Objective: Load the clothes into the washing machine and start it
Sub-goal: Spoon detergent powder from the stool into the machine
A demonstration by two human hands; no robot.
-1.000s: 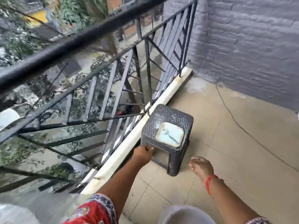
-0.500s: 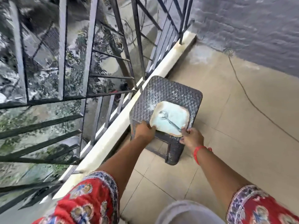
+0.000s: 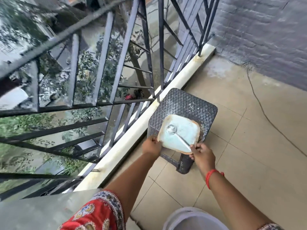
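"What is that person doing over by the rail?"

"Both hands hold a pale blue, square tub with a brownish rim. It sits on the near edge of a small dark grey woven stool, partly poking out over it. I think it holds washing powder, because a thin silver spoon lies in it."

"Why is it held like that?"

"One hand on each side keeps it flat, so I guess nothing spills when it comes up."

"What are the hands doing?"

"The left hand grips the left edge, fingers curled under and thumb on top. The right hand pinches the near corner, right by the end of the spoon handle. Both arms reach forward and down, nearly straight. There is a red thread band on the right wrist."

"Where are the clothes? And the washing machine?"

"I cannot see either one. There is a round, light grey thing at the very bottom, but I cannot tell what it is."

"What else is there?"

"A black metal railing on the left, a white kerb under it, a beige tiled floor, and a grey brick wall behind."
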